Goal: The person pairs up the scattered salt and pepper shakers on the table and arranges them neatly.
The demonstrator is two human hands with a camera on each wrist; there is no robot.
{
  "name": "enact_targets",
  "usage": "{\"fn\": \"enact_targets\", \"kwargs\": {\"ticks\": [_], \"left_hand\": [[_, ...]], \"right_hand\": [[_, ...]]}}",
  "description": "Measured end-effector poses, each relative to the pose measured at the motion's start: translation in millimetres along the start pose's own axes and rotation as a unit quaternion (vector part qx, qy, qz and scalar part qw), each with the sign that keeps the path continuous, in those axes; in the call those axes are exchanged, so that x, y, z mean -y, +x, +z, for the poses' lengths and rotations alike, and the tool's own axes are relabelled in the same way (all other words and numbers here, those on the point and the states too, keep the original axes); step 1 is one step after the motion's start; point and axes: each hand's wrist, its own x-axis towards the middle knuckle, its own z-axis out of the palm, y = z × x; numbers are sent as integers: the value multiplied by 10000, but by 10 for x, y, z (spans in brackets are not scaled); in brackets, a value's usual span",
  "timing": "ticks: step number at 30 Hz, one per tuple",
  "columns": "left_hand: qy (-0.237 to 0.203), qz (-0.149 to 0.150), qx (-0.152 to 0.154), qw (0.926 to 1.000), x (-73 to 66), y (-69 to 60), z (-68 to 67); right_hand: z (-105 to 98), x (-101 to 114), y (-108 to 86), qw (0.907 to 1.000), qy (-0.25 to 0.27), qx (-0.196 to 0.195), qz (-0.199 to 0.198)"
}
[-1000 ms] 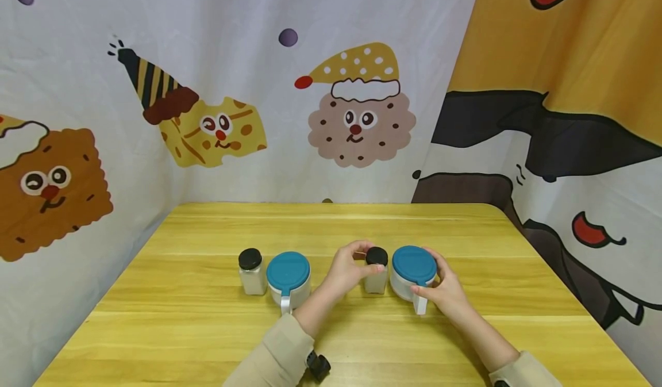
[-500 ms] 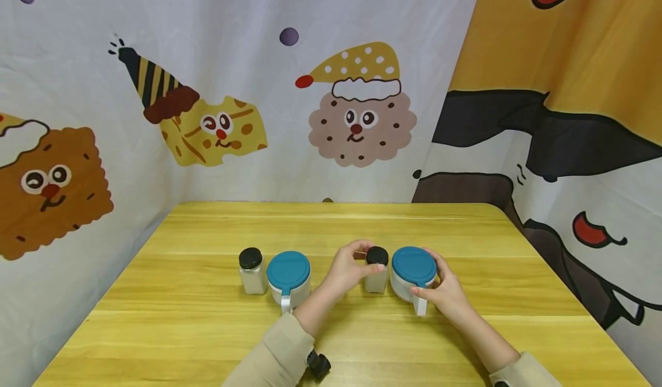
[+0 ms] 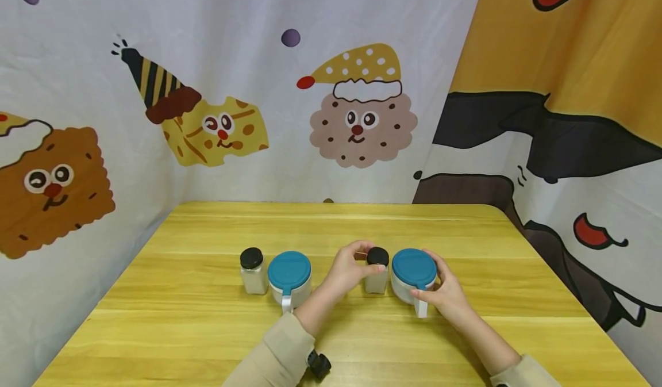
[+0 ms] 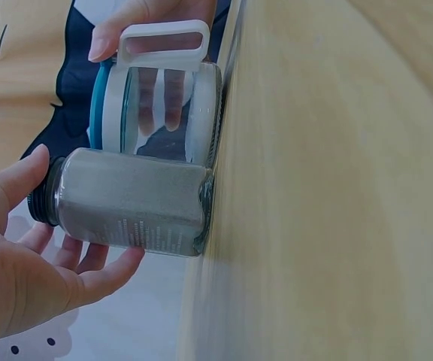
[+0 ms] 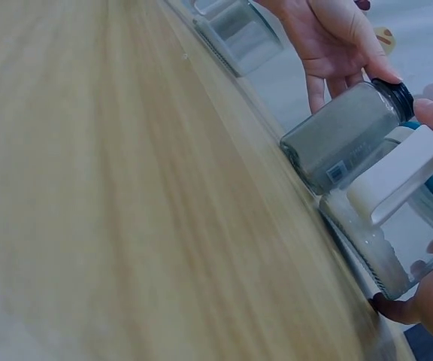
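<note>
In the head view two things stand close together right of the table's middle. One is a clear square jar (image 3: 375, 284) with a black screw lid and greyish-white contents. My left hand (image 3: 347, 269) pinches it near the lid, thumb on the near side and fingers behind. Just to its right is a clear glass pot (image 3: 414, 267) with a blue lid and white handle. My right hand (image 3: 447, 290) grips the pot from its right side, thumb by the handle. The left wrist view shows the jar (image 4: 130, 197) upright with its base on the table. Whitish stuff lies in the pot's bottom (image 5: 367, 244).
Left of my left arm stand a second black-lidded jar (image 3: 253, 279) and a second blue-lidded pot (image 3: 289, 272), side by side. The wooden table (image 3: 331, 226) ends at a printed cartoon curtain (image 3: 233, 19). A small black device (image 3: 318, 366) sits at my left cuff.
</note>
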Motion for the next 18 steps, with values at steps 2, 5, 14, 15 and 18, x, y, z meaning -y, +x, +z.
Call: {"fn": "enact_targets", "kwargs": {"ticks": [2,5,14,15,18], "left_hand": [[7,-4,1,10000,9,1,1],[1,2,1,10000,15,5,-1],[-21,21,33,10000,12,7,-7],[-18,25,36,10000,12,6,-7],[-14,26,38,10000,11,5,-6]], "right_hand": [[2,-5,-6,10000,5,-6,29],[2,-16,-6,10000,28,-15,42],[-7,-24,-7,9999,49,73,-81],[-8,-29,-6,9999,64,84,-96],[-14,-40,-3,9998,115,116,-150]]}}
